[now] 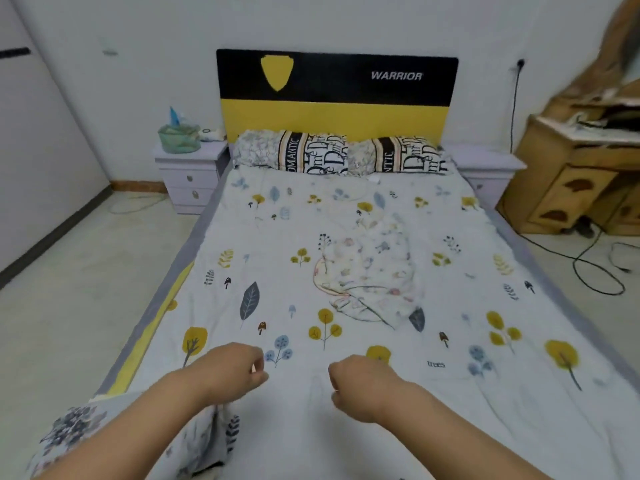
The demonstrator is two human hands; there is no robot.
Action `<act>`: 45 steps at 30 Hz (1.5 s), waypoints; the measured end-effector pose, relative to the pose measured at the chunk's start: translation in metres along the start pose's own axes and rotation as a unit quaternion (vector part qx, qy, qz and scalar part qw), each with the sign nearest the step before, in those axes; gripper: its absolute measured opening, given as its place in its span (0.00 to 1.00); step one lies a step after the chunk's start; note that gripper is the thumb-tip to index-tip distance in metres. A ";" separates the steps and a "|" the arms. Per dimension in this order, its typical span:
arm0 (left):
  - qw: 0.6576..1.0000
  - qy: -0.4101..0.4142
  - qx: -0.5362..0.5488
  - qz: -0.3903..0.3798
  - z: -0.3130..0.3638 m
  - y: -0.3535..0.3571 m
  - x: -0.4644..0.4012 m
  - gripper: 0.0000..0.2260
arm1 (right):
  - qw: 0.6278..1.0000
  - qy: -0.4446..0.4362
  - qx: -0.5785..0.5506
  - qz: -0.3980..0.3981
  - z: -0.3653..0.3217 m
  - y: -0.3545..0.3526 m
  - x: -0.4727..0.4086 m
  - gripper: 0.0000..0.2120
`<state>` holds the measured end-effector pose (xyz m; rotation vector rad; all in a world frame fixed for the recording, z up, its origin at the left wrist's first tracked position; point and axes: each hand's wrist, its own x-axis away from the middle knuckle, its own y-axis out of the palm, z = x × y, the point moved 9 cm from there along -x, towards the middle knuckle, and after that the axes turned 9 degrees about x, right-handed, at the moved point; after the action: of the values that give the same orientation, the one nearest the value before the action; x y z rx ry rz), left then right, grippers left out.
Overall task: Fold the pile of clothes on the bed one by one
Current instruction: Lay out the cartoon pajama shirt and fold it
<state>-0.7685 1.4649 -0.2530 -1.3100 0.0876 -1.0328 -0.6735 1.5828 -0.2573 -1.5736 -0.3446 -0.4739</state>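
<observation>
A crumpled pile of white clothes with a faint floral print (370,268) lies in the middle of the bed, slightly right of centre. The bed (450,393) is covered by a white sheet printed with yellow trees and grey leaves. My left hand (232,368) hovers over the sheet near the foot of the bed, fingers curled in, holding nothing that I can see. My right hand (360,386) is beside it, a short gap apart, also curled into a loose fist with nothing in it. Both hands are well short of the pile.
Two patterned pillows (341,155) lie against the black and yellow headboard (336,102). White nightstands (190,174) flank the bed. A wooden dresser (581,174) and floor cables (595,268) are to the right. Grey floral fabric (72,431) lies under my left forearm.
</observation>
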 end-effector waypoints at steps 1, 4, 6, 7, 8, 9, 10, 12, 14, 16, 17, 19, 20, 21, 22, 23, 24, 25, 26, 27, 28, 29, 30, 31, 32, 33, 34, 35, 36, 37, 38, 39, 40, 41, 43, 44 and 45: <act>1.000 0.006 -0.005 0.001 0.018 -0.001 -0.007 0.13 | 1.000 0.012 0.000 -0.003 0.019 0.000 0.007 0.03; 1.000 0.012 0.006 0.004 0.069 -0.001 -0.031 0.14 | 0.999 0.040 -0.004 -0.009 0.077 0.003 0.028 0.06; 1.000 0.017 0.013 0.001 0.103 0.001 -0.049 0.14 | 0.998 0.055 -0.019 -0.021 0.114 0.005 0.039 0.03; 1.000 0.017 0.014 0.000 0.118 0.003 -0.058 0.14 | 0.998 0.060 -0.025 -0.027 0.133 0.007 0.044 0.02; 1.000 0.015 0.017 0.000 0.132 0.005 -0.068 0.15 | 0.997 0.062 -0.027 -0.034 0.151 0.010 0.046 0.03; 1.000 0.013 0.020 0.001 0.144 0.008 -0.078 0.15 | 0.997 0.063 -0.026 -0.038 0.168 0.013 0.048 0.04; 1.000 0.010 0.022 0.003 0.155 0.011 -0.087 0.15 | 0.997 0.062 -0.024 -0.041 0.185 0.016 0.048 0.04; 1.000 0.006 0.023 0.006 0.173 0.019 -0.107 0.15 | 0.997 0.065 -0.019 -0.042 0.216 0.022 0.046 0.05; 1.000 0.002 0.023 0.008 0.187 0.029 -0.128 0.15 | 0.996 0.074 -0.018 -0.049 0.245 0.030 0.040 0.08; 1.000 -0.007 0.026 0.009 0.194 0.037 -0.147 0.16 | 0.995 0.083 -0.018 -0.055 0.270 0.035 0.030 0.12; 0.999 -0.013 0.030 0.009 0.196 0.040 -0.157 0.15 | 0.995 0.083 -0.017 -0.057 0.280 0.038 0.024 0.13; 0.999 -0.021 0.037 0.010 0.197 0.046 -0.176 0.15 | 0.995 0.081 -0.013 -0.064 0.297 0.042 0.010 0.13; 0.999 -0.025 0.039 0.011 0.195 0.047 -0.185 0.15 | 0.994 0.080 -0.011 -0.069 0.304 0.044 0.001 0.12; 0.999 -0.029 0.039 0.012 0.193 0.048 -0.195 0.15 | 0.994 0.080 -0.012 -0.074 0.311 0.047 -0.008 0.10; 0.999 -0.032 0.037 0.014 0.190 0.049 -0.205 0.15 | 0.994 0.082 -0.014 -0.077 0.319 0.051 -0.019 0.08; 0.999 -0.034 0.033 0.016 0.187 0.051 -0.216 0.15 | 0.993 0.087 -0.015 -0.076 0.326 0.054 -0.029 0.06; 0.999 -0.036 0.030 0.017 0.184 0.052 -0.227 0.14 | 0.993 0.095 -0.017 -0.073 0.333 0.056 -0.040 0.06; 0.999 -0.039 0.028 0.021 0.179 0.054 -0.239 0.14 | 0.992 0.101 -0.022 -0.068 0.340 0.059 -0.050 0.09; 0.998 -0.043 0.029 0.025 0.175 0.055 -0.251 0.14 | 0.992 0.105 -0.025 -0.064 0.345 0.061 -0.062 0.13; 0.998 -0.046 0.033 0.031 0.170 0.056 -0.264 0.14 | 0.992 0.107 -0.024 -0.061 0.351 0.063 -0.074 0.15; 0.997 -0.049 0.038 0.037 0.165 0.056 -0.276 0.14 | 0.992 0.111 -0.022 -0.056 0.356 0.064 -0.085 0.15; 0.997 -0.049 0.041 0.042 0.161 0.057 -0.288 0.13 | 0.992 0.114 -0.025 -0.053 0.360 0.067 -0.098 0.14; 0.997 -0.050 0.041 0.046 0.157 0.058 -0.301 0.14 | 0.992 0.114 -0.030 -0.051 0.363 0.071 -0.111 0.11; 0.997 -0.051 0.034 0.049 0.152 0.060 -0.313 0.14 | 0.992 0.113 -0.030 -0.052 0.365 0.075 -0.124 0.07; 0.997 -0.051 0.022 0.054 0.148 0.062 -0.326 0.14 | 0.992 0.112 -0.027 -0.052 0.366 0.079 -0.137 0.05; 0.997 -0.052 0.008 0.060 0.143 0.065 -0.339 0.14 | 0.992 0.113 -0.025 -0.048 0.367 0.084 -0.150 0.07; 0.996 -0.057 -0.004 0.066 0.137 0.069 -0.352 0.14 | 0.992 0.115 -0.024 -0.038 0.368 0.088 -0.163 0.10; 0.996 -0.065 -0.010 0.068 0.131 0.074 -0.366 0.15 | 0.993 0.116 -0.022 -0.026 0.369 0.092 -0.177 0.13; 0.995 -0.075 -0.012 0.064 0.125 0.080 -0.379 0.16 | 0.993 0.118 -0.020 -0.013 0.370 0.096 -0.190 0.15; 0.995 -0.083 -0.013 0.059 0.120 0.086 -0.392 0.18 | 0.993 0.117 -0.018 -0.006 0.370 0.101 -0.203 0.17; 0.994 -0.090 -0.014 0.056 0.116 0.092 -0.405 0.20 | 0.993 0.115 -0.019 -0.002 0.370 0.107 -0.215 0.19; 0.994 -0.095 -0.016 0.059 0.112 0.097 -0.417 0.22 | 0.993 0.114 -0.020 -0.001 0.369 0.114 -0.228 0.21; 0.993 -0.096 -0.017 0.063 0.109 0.102 -0.429 0.24 | 0.993 0.115 -0.022 -0.002 0.369 0.121 -0.240 0.23; 0.993 -0.097 -0.017 0.066 0.106 0.107 -0.441 0.26 | 0.993 0.118 -0.024 -0.004 0.369 0.128 -0.251 0.26; 0.993 -0.096 -0.019 0.068 0.099 0.117 -0.462 0.29 | 0.992 0.125 -0.030 -0.007 0.371 0.143 -0.270 0.30; 0.993 -0.098 -0.020 0.067 0.095 0.124 -0.471 0.30 | 0.991 0.130 -0.032 -0.001 0.373 0.150 -0.278 0.32; 0.993 -0.102 -0.020 0.056 0.091 0.132 -0.479 0.30 | 0.990 0.134 -0.034 0.007 0.375 0.156 -0.285 0.33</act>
<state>-0.9168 1.8365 -0.5619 -1.4239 0.0278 -0.8014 -0.8097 1.9655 -0.5416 -1.5536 -0.1124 -0.6829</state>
